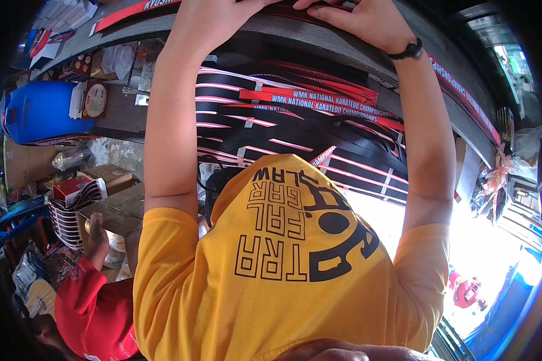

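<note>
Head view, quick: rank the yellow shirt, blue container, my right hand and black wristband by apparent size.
1. Yellow shirt
2. Blue container and right hand: too close to rank, hand partly cropped
3. Black wristband

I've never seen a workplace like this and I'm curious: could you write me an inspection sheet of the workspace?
Surface: grey wooden plank.
Job's things: red printed strap along the plank; more printed straps below it in view.
Clutter: blue container, cardboard box, plastic bag.
Hands: left hand and right hand at the plank, cut off by the picture's top edge; grip unclear.
Cables: nothing seen for certain.
Surroundings: person in red at left; bright light at right.
</note>
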{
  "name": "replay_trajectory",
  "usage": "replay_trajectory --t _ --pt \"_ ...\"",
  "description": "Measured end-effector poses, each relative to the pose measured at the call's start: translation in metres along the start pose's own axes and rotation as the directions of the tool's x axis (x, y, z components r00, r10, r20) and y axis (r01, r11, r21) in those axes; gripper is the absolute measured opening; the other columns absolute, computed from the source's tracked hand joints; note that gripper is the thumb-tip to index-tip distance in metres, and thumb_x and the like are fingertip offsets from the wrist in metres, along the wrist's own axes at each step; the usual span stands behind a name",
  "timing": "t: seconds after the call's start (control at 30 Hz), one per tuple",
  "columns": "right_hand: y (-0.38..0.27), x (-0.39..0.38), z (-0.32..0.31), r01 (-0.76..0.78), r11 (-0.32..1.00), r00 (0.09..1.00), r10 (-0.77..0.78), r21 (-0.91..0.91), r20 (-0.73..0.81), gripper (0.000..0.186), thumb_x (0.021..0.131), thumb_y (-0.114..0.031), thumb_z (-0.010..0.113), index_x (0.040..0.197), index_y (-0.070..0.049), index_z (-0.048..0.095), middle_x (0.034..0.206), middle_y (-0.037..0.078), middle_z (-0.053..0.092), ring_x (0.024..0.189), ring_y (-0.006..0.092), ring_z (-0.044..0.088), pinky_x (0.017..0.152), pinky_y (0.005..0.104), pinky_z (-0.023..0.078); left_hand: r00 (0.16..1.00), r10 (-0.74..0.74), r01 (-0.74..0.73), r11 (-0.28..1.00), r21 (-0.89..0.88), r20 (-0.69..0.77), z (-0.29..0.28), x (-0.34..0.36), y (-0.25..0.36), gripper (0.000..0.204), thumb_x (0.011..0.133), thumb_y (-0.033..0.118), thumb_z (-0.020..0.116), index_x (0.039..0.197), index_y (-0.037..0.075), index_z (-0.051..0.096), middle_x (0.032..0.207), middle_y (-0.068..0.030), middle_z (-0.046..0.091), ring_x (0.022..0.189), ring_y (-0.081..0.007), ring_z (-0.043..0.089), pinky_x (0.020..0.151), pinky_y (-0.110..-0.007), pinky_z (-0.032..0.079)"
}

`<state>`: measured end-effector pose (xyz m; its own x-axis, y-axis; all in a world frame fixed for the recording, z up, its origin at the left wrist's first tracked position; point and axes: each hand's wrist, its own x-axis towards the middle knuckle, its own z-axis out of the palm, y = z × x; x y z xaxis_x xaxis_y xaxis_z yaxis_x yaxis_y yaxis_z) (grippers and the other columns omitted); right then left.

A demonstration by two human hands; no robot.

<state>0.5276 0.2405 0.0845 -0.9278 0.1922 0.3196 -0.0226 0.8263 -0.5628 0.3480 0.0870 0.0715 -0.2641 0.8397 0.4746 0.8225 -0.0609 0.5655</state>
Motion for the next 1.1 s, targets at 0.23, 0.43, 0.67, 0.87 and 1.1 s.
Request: replay_trajectory --t 0.23,0.43,0.67,0.87,1.1 --pt "0.0000 -0.0003 0.0005 -0.010 1.000 1.000 0.010 0.000 -0.005 0.018 0.082 -0.009 0.075 0.100 -0.010 0.079 0.101 0.009 0.066 0.092 0.0214 0.063 0.080 0.0309 0.051 1.000 -0.016 0.015 1.000 0.010 0.003 -0.0005 -0.0002 0.0009 0.024 0.087 0.021 0.075 0.094 -0.003 0.074 0.088 -0.0214 0.072 0.079 -0.0359 0.070 0.071 -0.038 0.053" --pt "0.0035 -0.0001 0.0009 0.031 0.999 1.000 -0.031 -0.016 -0.004 0.020 0.081 -0.009 0.072 0.099 -0.011 0.080 0.101 0.009 0.066 0.094 0.0229 0.063 0.084 0.0329 0.050 1.000 0.008 -0.008 1.000 0.024 -0.004 -0.0001 -0.0002 -0.0009 0.024 0.087 0.021 0.075 0.094 -0.002 0.074 0.089 -0.0210 0.072 0.080 -0.0365 0.070 0.072 -0.038 0.053" --pt "0.0031 0.0003 0.0026 0.032 0.998 0.999 -0.033 -0.048 -0.006 0.022 0.079 -0.008 0.070 0.098 -0.011 0.080 0.100 0.009 0.066 0.095 0.0238 0.062 0.085 0.0340 0.050 1.000 0.023 -0.022 0.999 0.044 -0.012 0.0006 -0.0005 -0.0020 0.024 0.087 0.022 0.075 0.093 -0.002 0.074 0.088 -0.0210 0.072 0.081 -0.0368 0.070 0.072 -0.039 0.053" --pt "-0.0008 -0.0004 0.0011 0.043 0.998 0.999 -0.043 -0.040 -0.001 0.020 0.078 -0.009 0.073 0.098 -0.010 0.079 0.100 0.010 0.065 0.094 0.0241 0.062 0.084 0.0342 0.050 1.000 0.023 -0.023 0.999 0.034 -0.018 0.0006 -0.0004 -0.0012 0.024 0.087 0.022 0.075 0.093 -0.002 0.074 0.088 -0.0210 0.072 0.081 -0.0370 0.070 0.072 -0.039 0.053" --pt "-0.0001 0.0008 0.0015 0.030 0.998 1.000 -0.030 -0.048 -0.003 0.021 0.077 -0.010 0.075 0.097 -0.010 0.079 0.100 0.010 0.066 0.094 0.0245 0.062 0.084 0.0342 0.050 1.000 0.026 -0.026 1.000 0.010 -0.016 0.0010 -0.0001 -0.0024 0.024 0.087 0.021 0.075 0.094 -0.002 0.074 0.088 -0.0210 0.072 0.081 -0.0368 0.070 0.072 -0.038 0.053"
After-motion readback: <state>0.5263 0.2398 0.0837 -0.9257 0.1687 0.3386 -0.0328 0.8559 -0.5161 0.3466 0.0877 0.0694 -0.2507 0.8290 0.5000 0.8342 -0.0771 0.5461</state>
